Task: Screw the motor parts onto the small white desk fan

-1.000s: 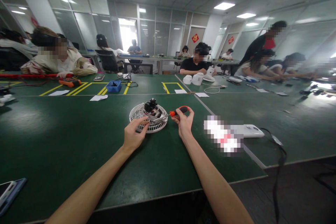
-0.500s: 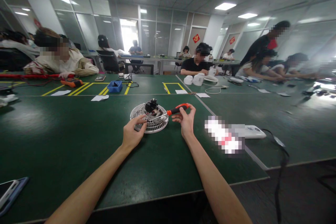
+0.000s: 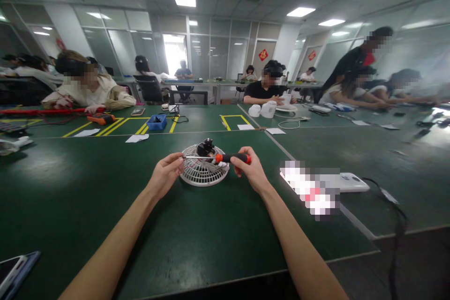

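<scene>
A white round fan grille (image 3: 202,174) lies flat on the green table (image 3: 87,187), with a black motor part (image 3: 206,146) standing on its middle. My right hand (image 3: 250,172) is closed on the red and black handle of a screwdriver (image 3: 230,157), held level above the grille with its shaft pointing left. My left hand (image 3: 165,173) is at the grille's left edge, its fingertips pinched at the tip of the shaft.
A white flat device (image 3: 348,182) with a black cable lies to the right. A phone (image 3: 14,269) sits at the near left edge. Farther back are a blue tray (image 3: 156,122), paper slips and white fan parts (image 3: 264,109). Several people sit at the far tables.
The screwdriver has swung from tilted, tip down on the motor, to level above the grille. My left hand has risen from the grille's edge to the shaft's tip. The view shifted slightly.
</scene>
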Available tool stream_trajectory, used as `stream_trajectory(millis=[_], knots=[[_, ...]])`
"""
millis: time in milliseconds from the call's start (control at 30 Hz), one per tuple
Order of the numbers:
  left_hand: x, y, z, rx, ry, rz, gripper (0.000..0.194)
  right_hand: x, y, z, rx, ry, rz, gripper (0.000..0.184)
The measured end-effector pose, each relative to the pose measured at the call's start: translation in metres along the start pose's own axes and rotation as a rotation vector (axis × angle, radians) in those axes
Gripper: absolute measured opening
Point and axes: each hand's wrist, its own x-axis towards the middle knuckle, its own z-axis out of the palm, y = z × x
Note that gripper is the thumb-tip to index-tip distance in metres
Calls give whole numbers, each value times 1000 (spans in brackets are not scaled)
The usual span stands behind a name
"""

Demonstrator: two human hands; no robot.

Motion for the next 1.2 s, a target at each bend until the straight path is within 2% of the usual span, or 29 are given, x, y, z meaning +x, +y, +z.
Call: stream_trajectory(millis=[200,300,433,567,633,800,900,1033,1133,1200], knots=[[17,17,8,-79,-103,-41,34,2,-21,-13,-255,-230,-6,28],[32,23,15,-92,-138,-47,35,3,-23,-16,-304,-281,12,22],[49,25,31,-96,-158,-56,29,3,-23,-18,-389,-218,-68,20],[58,21,49,-112,-163,-74,35,1,-28,-22,-586,-66,-249,28],[60,18,58,-124,-163,-73,37,0,-32,-24,-669,-14,-290,27],[60,16,69,-142,-163,-51,41,1,-38,-32,-776,-66,-323,16],[57,17,69,-135,-167,-48,41,2,-37,-36,-810,-133,-293,22],[52,17,66,-10,-228,-37,38,-3,-37,-44,-807,-193,-208,39],[50,13,61,103,-254,26,51,-9,-42,-57,-836,-176,-63,47],[49,8,56,185,-206,118,56,-13,-46,-67,-858,-173,80,50]])
